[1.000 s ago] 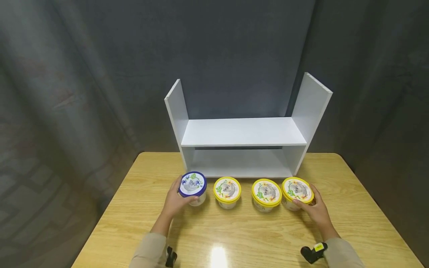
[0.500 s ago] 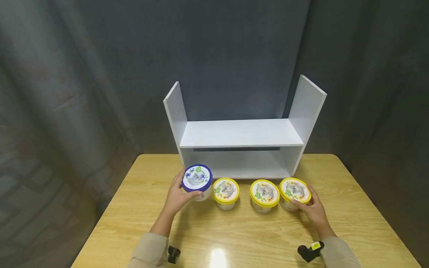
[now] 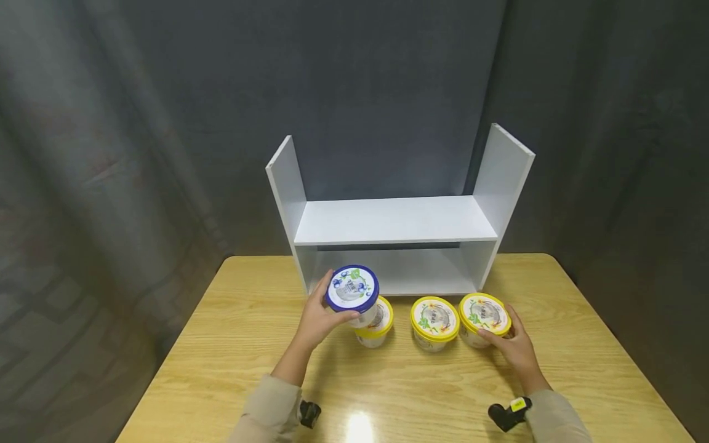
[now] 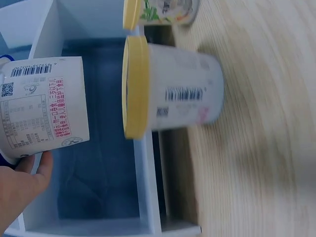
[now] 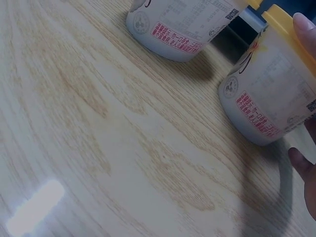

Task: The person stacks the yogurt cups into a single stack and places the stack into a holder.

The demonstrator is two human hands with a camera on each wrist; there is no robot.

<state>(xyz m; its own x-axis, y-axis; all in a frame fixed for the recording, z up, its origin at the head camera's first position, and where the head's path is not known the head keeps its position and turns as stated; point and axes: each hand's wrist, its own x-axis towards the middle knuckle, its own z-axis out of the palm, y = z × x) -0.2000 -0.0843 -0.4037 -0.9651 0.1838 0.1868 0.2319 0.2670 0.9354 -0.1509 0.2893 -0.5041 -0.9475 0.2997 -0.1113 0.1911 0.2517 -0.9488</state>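
In the head view my left hand [image 3: 318, 320] grips a white tub with a blue lid [image 3: 352, 288] printed with blueberries. This tub is raised and overlaps the leftmost yellow-lidded tub [image 3: 372, 339]. The left wrist view shows the held tub's printed side [image 4: 44, 106] and my fingers at its lid end, apart from a yellow-lidded tub [image 4: 182, 89]. On the right, my right hand [image 3: 516, 346] holds the rightmost yellow-lidded tub [image 3: 485, 312] by its lid, thumb on the near rim. That tub stands on the table, close beside the middle yellow-lidded tub [image 3: 434, 319].
A white two-level shelf [image 3: 396, 220] with upright side panels stands behind the tubs at the back of the wooden table [image 3: 410, 394]. Grey curtains [image 3: 388, 92] hang behind and on both sides. The lower shelf compartment [image 3: 421, 271] faces the row of tubs.
My left hand has lifted the blue-lidded tub and carried it rightward, partly over the leftmost yellow-lidded tub. My right hand stays on its tub. The whole view has shifted slightly.
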